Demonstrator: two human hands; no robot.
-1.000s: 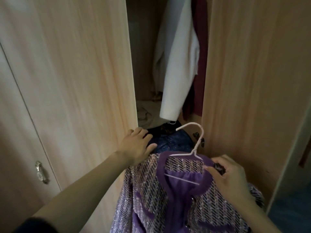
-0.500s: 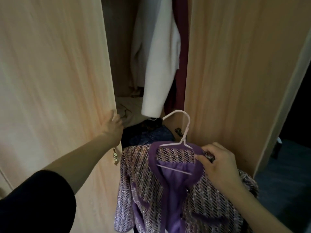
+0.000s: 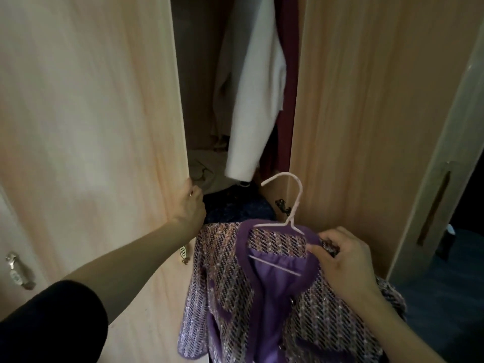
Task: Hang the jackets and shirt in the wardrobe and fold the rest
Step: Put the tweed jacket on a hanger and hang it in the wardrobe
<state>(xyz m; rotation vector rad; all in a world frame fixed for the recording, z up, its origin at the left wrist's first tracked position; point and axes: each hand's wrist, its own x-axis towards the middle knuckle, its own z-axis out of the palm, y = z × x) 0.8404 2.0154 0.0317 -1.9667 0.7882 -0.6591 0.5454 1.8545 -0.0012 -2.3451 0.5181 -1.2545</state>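
Observation:
A purple tweed jacket (image 3: 235, 297) hangs on a thin white hanger (image 3: 294, 203) in front of the wardrobe gap. My right hand (image 3: 345, 260) grips the jacket's right shoulder together with the hanger's arm. My left hand (image 3: 190, 205) holds the edge of the left wardrobe door (image 3: 91, 127), its fingers curled round that edge. Inside the wardrobe hang a white jacket (image 3: 256, 100) and a dark red garment (image 3: 288, 87).
The right wardrobe door (image 3: 366, 113) stands close beside the hanger, leaving a narrow gap. Dark blue clothing (image 3: 235, 208) and pale fabric lie on the wardrobe floor. A metal handle (image 3: 15, 271) sits on the panel at far left. A doorway opens at far right.
My left hand has moved from above the jacket to the left door's edge and taken hold of it. The gap between the doors looks wider. My right hand still holds the jacket.

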